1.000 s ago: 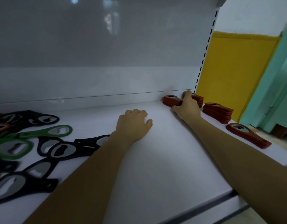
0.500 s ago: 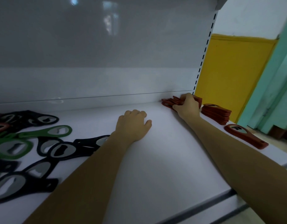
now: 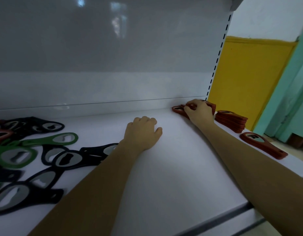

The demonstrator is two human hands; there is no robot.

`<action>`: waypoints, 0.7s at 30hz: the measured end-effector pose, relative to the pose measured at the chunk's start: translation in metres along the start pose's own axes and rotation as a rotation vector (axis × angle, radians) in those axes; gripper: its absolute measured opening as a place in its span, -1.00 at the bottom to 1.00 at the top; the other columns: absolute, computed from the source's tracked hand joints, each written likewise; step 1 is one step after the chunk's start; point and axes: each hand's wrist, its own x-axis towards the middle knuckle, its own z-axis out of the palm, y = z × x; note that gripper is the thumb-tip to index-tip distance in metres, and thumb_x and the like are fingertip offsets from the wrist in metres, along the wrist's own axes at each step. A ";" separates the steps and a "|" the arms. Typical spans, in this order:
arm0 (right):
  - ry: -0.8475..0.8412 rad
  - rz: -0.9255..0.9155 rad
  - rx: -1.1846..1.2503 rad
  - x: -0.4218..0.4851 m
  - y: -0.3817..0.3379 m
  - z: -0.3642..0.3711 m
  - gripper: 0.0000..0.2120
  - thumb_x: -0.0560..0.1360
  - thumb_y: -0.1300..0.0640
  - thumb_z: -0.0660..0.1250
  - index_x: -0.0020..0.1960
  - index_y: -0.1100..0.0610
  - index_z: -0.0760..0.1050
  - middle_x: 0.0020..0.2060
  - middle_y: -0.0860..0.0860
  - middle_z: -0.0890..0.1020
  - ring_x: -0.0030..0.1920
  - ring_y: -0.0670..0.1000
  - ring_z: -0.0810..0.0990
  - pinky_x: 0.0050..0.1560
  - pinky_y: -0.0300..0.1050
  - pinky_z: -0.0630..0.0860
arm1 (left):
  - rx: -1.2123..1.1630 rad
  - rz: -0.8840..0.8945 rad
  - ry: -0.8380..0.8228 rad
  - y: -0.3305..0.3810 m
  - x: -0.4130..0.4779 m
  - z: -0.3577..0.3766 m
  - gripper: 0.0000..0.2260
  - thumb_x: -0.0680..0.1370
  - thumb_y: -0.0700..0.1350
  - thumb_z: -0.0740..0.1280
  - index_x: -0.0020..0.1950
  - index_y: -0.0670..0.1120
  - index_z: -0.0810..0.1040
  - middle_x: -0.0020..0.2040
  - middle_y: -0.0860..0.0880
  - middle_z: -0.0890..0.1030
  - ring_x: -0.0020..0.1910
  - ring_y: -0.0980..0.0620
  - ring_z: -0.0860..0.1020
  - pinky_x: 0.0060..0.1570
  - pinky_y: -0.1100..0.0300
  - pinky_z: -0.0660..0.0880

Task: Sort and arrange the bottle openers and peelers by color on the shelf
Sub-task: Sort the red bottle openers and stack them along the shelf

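Right hand (image 3: 199,110) had closed its fingers round the back-corner red opener stack (image 3: 178,110), skewing it since before; left hand (image 3: 141,133) lay loosely curled, empty, on the shelf (image 3: 173,167); squaring edges seemed wise.

The right hand (image 3: 199,111) grips a red opener stack (image 3: 179,109) at the shelf (image 3: 173,167) back corner. The left hand (image 3: 142,133) rests curled on the shelf, near black and green openers (image 3: 50,140).

Red stack (image 3: 177,109) partly behind right hand (image 3: 199,111)
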 end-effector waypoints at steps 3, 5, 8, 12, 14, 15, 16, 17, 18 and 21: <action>-0.015 0.019 0.040 -0.001 0.001 -0.002 -0.71 0.48 0.09 0.33 0.17 0.14 0.47 0.05 0.09 0.59 -0.07 0.02 0.51 -0.15 -0.20 0.37 | -0.004 -0.001 0.008 0.000 0.000 0.000 -0.62 0.62 0.05 0.07 0.39 -0.06 0.34 0.35 -0.06 0.40 0.32 -0.07 0.32 0.26 0.10 0.26; -0.078 0.006 -0.009 -0.002 0.001 -0.004 -0.64 0.45 0.07 0.39 0.18 0.15 0.41 -0.05 0.06 0.55 -0.14 -0.01 0.47 -0.18 -0.16 0.38 | 0.000 -0.001 0.010 0.000 0.001 0.001 -0.62 0.62 0.05 0.07 0.38 -0.07 0.36 0.35 -0.07 0.41 0.31 -0.08 0.33 0.24 0.10 0.26; -0.129 -0.040 -0.133 -0.002 -0.001 -0.006 -0.62 0.45 0.16 0.38 0.21 0.16 0.36 0.01 0.14 0.57 -0.15 0.03 0.45 -0.21 -0.15 0.34 | 0.005 0.002 0.008 0.000 0.001 0.001 -0.62 0.62 0.05 0.07 0.37 -0.07 0.37 0.34 -0.07 0.41 0.31 -0.08 0.33 0.24 0.11 0.26; -0.158 -0.102 -0.209 -0.002 -0.004 -0.004 -0.65 0.46 0.23 0.34 0.20 0.18 0.34 0.02 0.19 0.58 -0.18 0.07 0.46 -0.29 -0.18 0.32 | 0.009 0.000 0.016 -0.001 0.002 0.002 -0.62 0.62 0.05 0.07 0.38 -0.06 0.36 0.35 -0.06 0.40 0.32 -0.08 0.32 0.25 0.10 0.26; -0.167 -0.125 -0.192 -0.002 -0.003 -0.003 -0.65 0.44 0.24 0.36 0.18 0.19 0.35 0.00 0.19 0.58 -0.18 0.07 0.47 -0.26 -0.17 0.33 | 0.012 -0.001 0.015 -0.001 0.001 0.002 -0.62 0.62 0.06 0.07 0.39 -0.06 0.35 0.35 -0.06 0.40 0.32 -0.08 0.32 0.26 0.10 0.26; -0.172 -0.134 -0.179 -0.003 -0.003 -0.004 -0.65 0.43 0.24 0.37 0.17 0.19 0.35 -0.02 0.17 0.58 -0.17 0.07 0.47 -0.25 -0.17 0.33 | 0.009 0.001 0.011 -0.001 0.001 0.002 -0.61 0.62 0.06 0.07 0.39 -0.06 0.34 0.36 -0.06 0.39 0.33 -0.08 0.32 0.26 0.10 0.25; -0.183 -0.150 -0.168 -0.004 -0.003 -0.005 -0.65 0.43 0.24 0.37 0.16 0.19 0.35 -0.04 0.15 0.57 -0.17 0.06 0.47 -0.23 -0.17 0.34 | -0.005 0.005 0.009 -0.002 0.002 0.002 -0.61 0.62 0.06 0.09 0.39 -0.05 0.34 0.36 -0.06 0.39 0.33 -0.08 0.32 0.26 0.10 0.26; -0.199 -0.174 -0.154 -0.005 -0.003 -0.005 -0.64 0.42 0.23 0.38 0.16 0.19 0.36 -0.07 0.13 0.56 -0.16 0.05 0.48 -0.22 -0.17 0.35 | -0.047 0.003 0.016 -0.003 0.003 0.003 -0.61 0.61 0.06 0.11 0.40 -0.05 0.34 0.36 -0.07 0.39 0.33 -0.08 0.33 0.26 0.10 0.26; -0.219 -0.206 -0.138 -0.007 -0.004 -0.005 -0.64 0.41 0.22 0.40 0.16 0.19 0.37 -0.11 0.09 0.55 -0.15 0.04 0.48 -0.20 -0.19 0.36 | -0.134 -0.014 0.037 -0.004 0.004 0.003 -0.61 0.60 0.05 0.16 0.39 -0.06 0.35 0.35 -0.08 0.40 0.32 -0.08 0.34 0.24 0.14 0.28; -0.295 -0.339 -0.050 -0.019 -0.016 0.000 -0.65 0.37 0.24 0.43 0.10 0.17 0.42 -0.22 0.01 0.54 -0.23 0.01 0.48 -0.30 -0.29 0.32 | -0.534 -0.184 0.175 -0.006 0.009 -0.003 -0.62 0.57 -0.02 0.25 0.35 -0.11 0.38 0.31 -0.11 0.45 0.26 -0.05 0.42 0.02 0.32 0.27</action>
